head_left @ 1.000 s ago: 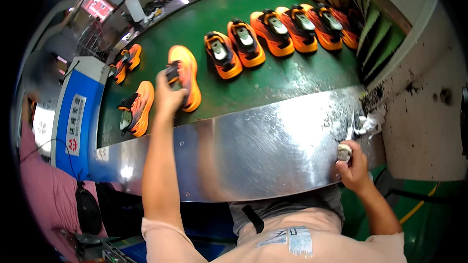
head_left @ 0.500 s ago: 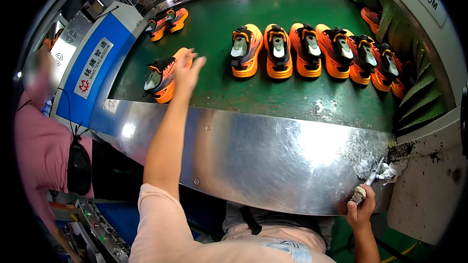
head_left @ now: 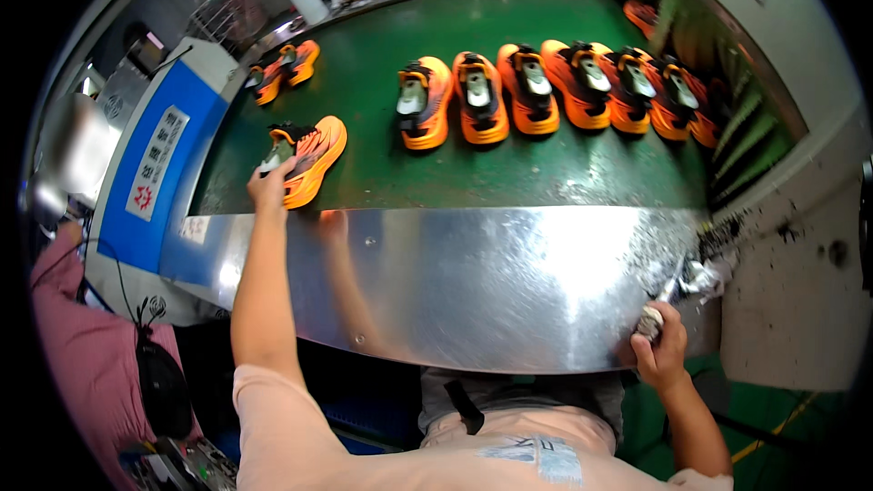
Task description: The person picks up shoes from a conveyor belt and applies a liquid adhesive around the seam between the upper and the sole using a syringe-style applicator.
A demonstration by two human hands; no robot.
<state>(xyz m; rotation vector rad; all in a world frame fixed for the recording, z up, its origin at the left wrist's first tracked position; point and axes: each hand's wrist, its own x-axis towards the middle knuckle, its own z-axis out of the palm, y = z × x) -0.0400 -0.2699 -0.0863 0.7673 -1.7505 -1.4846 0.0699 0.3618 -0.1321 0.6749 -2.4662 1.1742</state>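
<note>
My left hand is at the heel of an orange-and-black sneaker, with its fingers closed about the heel end. The sneaker rests on the green conveyor belt near its front edge, toe pointing away to the right. In my right hand, low at the right, is a slim tool with a pale wrapped handle. Its thin, light-coloured tip points up toward a crumpled white tissue; what kind of tip it is I cannot make out. The tool is over the metal ledge.
Several matching sneakers stand in a row on the belt, running right toward hanging green strips. Another pair sits at the far left. A blue-and-white machine housing borders the left side. A person in pink is at the left; a white bottle stands behind.
My left hand has come back from beyond the sneaker's toe to its heel and closed there. My right hand still holds the tool. The whole view has shifted slightly.
</note>
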